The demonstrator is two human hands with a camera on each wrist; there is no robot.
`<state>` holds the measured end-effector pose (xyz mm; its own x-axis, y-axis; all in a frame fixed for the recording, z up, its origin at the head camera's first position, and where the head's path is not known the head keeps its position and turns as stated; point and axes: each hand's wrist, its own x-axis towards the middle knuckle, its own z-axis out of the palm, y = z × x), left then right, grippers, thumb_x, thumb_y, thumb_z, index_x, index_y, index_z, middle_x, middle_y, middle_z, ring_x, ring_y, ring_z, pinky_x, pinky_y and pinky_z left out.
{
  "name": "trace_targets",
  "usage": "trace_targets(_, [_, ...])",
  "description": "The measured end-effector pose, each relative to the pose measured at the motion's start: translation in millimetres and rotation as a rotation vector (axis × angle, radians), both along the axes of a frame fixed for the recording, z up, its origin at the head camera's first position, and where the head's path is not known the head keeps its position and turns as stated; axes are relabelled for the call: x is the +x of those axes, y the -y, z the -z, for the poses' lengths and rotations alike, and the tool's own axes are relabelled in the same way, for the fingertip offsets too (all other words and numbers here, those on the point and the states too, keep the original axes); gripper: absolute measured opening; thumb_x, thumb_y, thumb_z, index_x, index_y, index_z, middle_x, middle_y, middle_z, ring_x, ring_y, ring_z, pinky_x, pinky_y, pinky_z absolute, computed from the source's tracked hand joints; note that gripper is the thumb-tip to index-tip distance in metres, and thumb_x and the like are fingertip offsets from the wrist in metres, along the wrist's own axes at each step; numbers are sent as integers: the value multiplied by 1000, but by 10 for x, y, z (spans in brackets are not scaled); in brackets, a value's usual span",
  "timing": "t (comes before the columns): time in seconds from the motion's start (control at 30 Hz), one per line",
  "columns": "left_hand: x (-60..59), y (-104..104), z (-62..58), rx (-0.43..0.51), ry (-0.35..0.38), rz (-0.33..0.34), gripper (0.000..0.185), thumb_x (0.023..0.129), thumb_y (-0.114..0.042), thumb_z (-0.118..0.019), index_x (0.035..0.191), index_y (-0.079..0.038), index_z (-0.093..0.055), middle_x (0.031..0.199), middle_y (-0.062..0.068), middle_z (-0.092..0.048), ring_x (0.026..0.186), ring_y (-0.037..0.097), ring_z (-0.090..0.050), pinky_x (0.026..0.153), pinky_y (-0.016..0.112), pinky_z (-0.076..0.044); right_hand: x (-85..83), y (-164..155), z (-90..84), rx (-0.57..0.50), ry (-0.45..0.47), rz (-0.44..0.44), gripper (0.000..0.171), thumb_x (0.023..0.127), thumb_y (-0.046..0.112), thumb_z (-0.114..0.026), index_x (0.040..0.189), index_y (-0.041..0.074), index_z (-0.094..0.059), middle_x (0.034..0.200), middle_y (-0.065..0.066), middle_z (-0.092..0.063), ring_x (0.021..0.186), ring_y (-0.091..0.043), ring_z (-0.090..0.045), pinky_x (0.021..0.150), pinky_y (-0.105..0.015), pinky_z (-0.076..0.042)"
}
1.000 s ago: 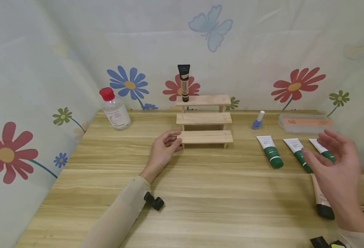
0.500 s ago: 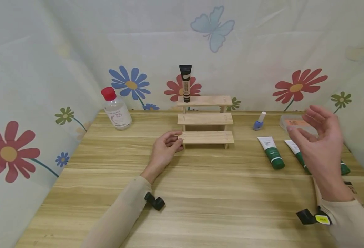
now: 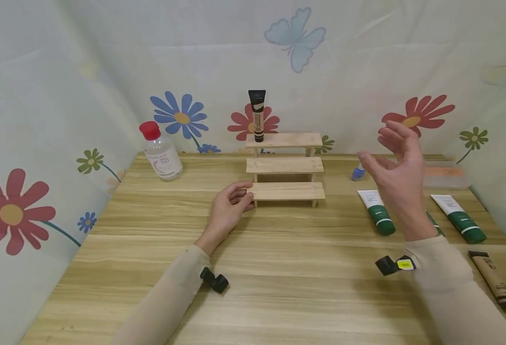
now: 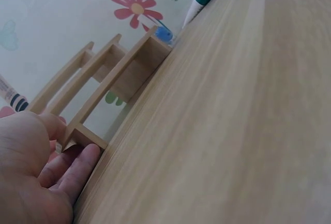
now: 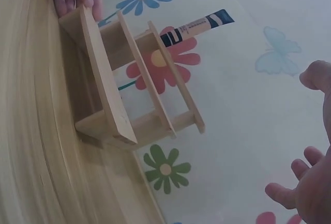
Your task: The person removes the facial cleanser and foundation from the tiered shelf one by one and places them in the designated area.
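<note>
Fingers of the left hand (image 3: 229,203) curl loosely against the left end of the lowest step of the wooden stepped rack (image 3: 285,165), touching it at mid-frame in the head view; the left wrist view shows the fingertips (image 4: 83,164) against its corner post. On the top step a beige tube with a black cap (image 3: 257,115) stands upright at the left end. Right of centre, the right hand (image 3: 397,175) hangs raised in the air, fingers apart and relaxed, holding nothing. Behind it peeks a blue nail polish bottle (image 3: 357,172). Green-and-white tubes (image 3: 377,212) lie on the wooden table (image 3: 279,268) at the right, and a red-capped bottle (image 3: 160,151) stands at upper left.
</note>
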<state>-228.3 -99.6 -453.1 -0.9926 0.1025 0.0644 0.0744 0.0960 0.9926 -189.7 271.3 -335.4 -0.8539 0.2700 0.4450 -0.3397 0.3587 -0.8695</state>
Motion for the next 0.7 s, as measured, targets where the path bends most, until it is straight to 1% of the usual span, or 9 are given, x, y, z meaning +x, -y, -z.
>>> trace_targets(0.1, [6, -2, -5, 0, 0, 0, 29, 109, -13, -76, 138, -14, -76, 121, 18, -74, 111, 32, -78, 91, 35, -72, -128, 90, 28, -25, -19, -45, 74, 100, 17, -86, 164, 26, -49, 159, -5, -54, 148, -23, -53, 120, -44, -57])
trace_targets(0.2, [12, -6, -9, 3, 0, 0, 30, 109, -13, -76, 139, -13, -76, 121, 18, -73, 111, 33, -78, 91, 35, -72, -253, 182, 34, -47, -38, -94, 75, 99, 16, -87, 164, 25, -49, 158, -5, -55, 148, -24, -54, 121, -50, -57])
trace_targets(0.3, [15, -3, -14, 3, -1, 1, 30, 109, -13, -76, 139, -12, -76, 121, 18, -73, 111, 33, -78, 91, 35, -72, -374, 291, 28, -93, -42, -135, 75, 98, 16, -88, 162, 25, -51, 155, -4, -56, 147, -23, -54, 121, -55, -55])
trace_targets(0.4, [22, -1, -23, -1, 1, 4, 29, 109, -13, -75, 138, -13, -76, 121, 18, -73, 112, 34, -78, 91, 34, -72, -484, 399, 25, -121, -39, -157, 72, 97, 17, -89, 160, 24, -53, 153, -3, -58, 145, -21, -56, 120, -57, -55])
trace_targets(0.5, [24, 0, -30, 1, 1, 4, 29, 109, -12, -75, 138, -13, -76, 121, 18, -74, 112, 34, -78, 92, 35, -72, -587, 503, 27, -124, -37, -176, 70, 98, 19, -88, 159, 22, -55, 151, -5, -60, 144, -20, -56, 119, -56, -56])
trace_targets(0.63, [16, -2, -26, 7, 2, 4, 30, 109, -12, -75, 139, -12, -76, 121, 19, -73, 112, 34, -78, 92, 35, -72, -704, 628, 37, -142, -41, -219, 69, 99, 19, -87, 159, 21, -54, 152, -7, -58, 144, -21, -56, 116, -47, -57])
trace_targets(0.7, [16, -4, -24, 7, 3, 3, 30, 109, -12, -75, 139, -13, -76, 121, 19, -73, 112, 34, -78, 92, 35, -72, -756, 683, 47, -151, -44, -239, 69, 99, 19, -87, 159, 20, -54, 153, -9, -58, 144, -21, -56, 115, -46, -56])
